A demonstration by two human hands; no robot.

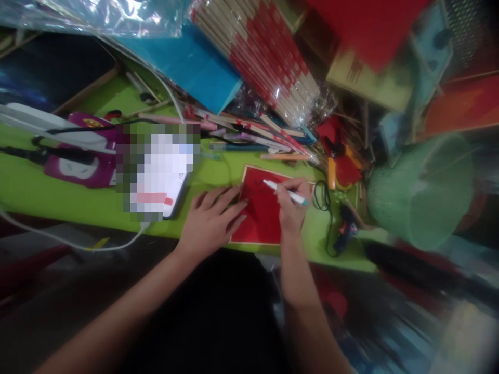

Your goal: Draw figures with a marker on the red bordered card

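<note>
1. The thin, rectangular red card with a pale border (pixel 259 221) lies on the lime-green worktop (pixel 78 205), close to its near edge and between the two hands.
2. The left hand (pixel 212 221) grips nothing; its fingers are spread, with their tips resting on the card's left edge.
3. The right hand (pixel 293 205) grasps a slim white pen with a teal end (pixel 287 192) in its fingers, over the card's right part. The pen slants, with its tip up and to the left, at the upper part of the card.
4. Small dark marks (pixel 259 182) show on the card beside the tip; they are too blurred to read.
5. Left of the left hand lies a phone with a bright white screen (pixel 177 182), partly pixelated, with a thin white cable (pixel 113 248) at its lower end.
6. Right of the right hand lies a dark, gun-shaped tool with a black cord (pixel 345 231); beyond it is a translucent green plastic bucket (pixel 405 192), tipped towards the right.
7. Past the card's far edge lie scattered pens and thin sticks (pixel 249 140).
</note>
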